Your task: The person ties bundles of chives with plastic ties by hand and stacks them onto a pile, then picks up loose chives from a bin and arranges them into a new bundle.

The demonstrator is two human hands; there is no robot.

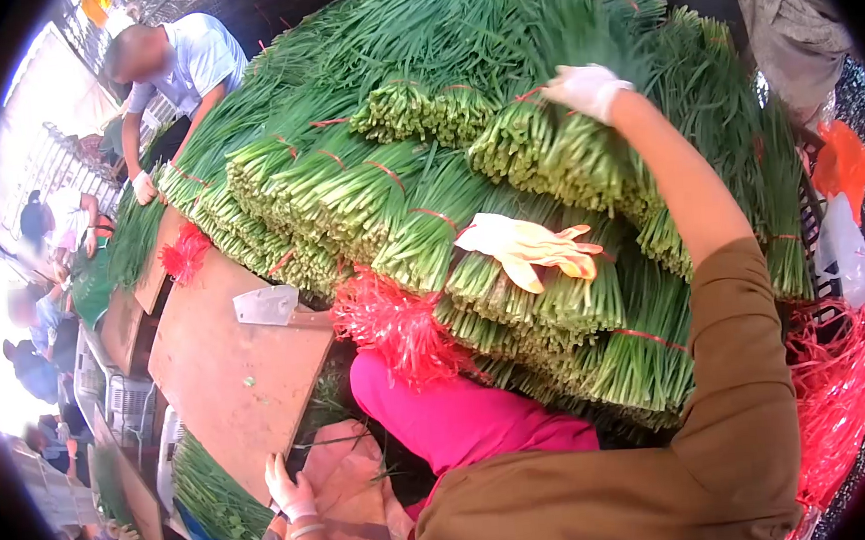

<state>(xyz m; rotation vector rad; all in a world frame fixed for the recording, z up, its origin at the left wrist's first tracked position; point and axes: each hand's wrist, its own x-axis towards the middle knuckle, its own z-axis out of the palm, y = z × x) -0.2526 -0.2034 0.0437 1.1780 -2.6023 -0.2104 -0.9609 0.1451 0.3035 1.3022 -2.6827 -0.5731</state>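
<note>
Tied bundles of green stalks with long leaves [386,173] are piled high across the middle. My right hand [586,91], in a pale glove, lies on a bundle at the upper right of the pile, its fingers bent round the red tie. At the lower left, my left hand [289,489], also gloved, touches the near edge of a brown board [226,335] with its fingers apart. A cleaver [267,306] lies flat on that board. An orange and white glove [526,246] rests on the bundles, right of a heap of red ties [396,323].
A person [187,61] works at the pile's upper left, and other people [50,327] are at the far left. More red ties [837,392] hang at the right, below an orange bag [840,169]. White crates [126,407] stand left of the board.
</note>
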